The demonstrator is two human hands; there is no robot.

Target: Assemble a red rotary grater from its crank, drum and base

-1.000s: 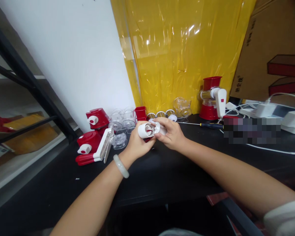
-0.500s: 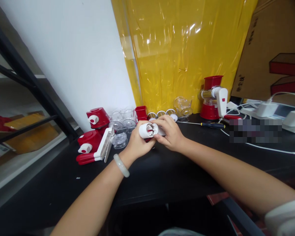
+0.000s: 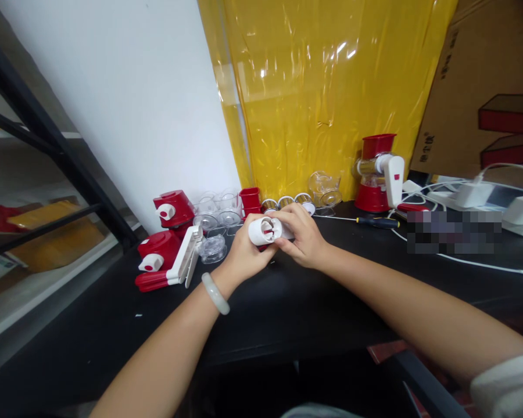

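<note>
A white plastic crank handle [image 3: 258, 232] with a round, hollow hub faces me, red showing inside its open end. My left hand [image 3: 244, 247] is wrapped round it, wearing a pale bangle at the wrist. From the right, my right hand [image 3: 304, 237] grips the same part, fingers over the top and thumb below the hub. A bit of red shows beneath, mostly hidden by the fingers. Just behind the hands stand the red hoppers [image 3: 250, 200] and several grater drums [image 3: 304, 203] with gold-coloured middles and white rims.
Red grater bases [image 3: 174, 208] and white crank handles [image 3: 185, 255] lie at left, beside clear plastic housings [image 3: 212, 248]. An assembled rotary grater [image 3: 372, 174] stands at back right. Near it lie a screwdriver [image 3: 378, 222] and white cables [image 3: 479, 264] on the black table [image 3: 261, 325].
The white hub has turned slightly and shifted a little to the right in my hands. Both hands keep their hold; the other things have not moved.
</note>
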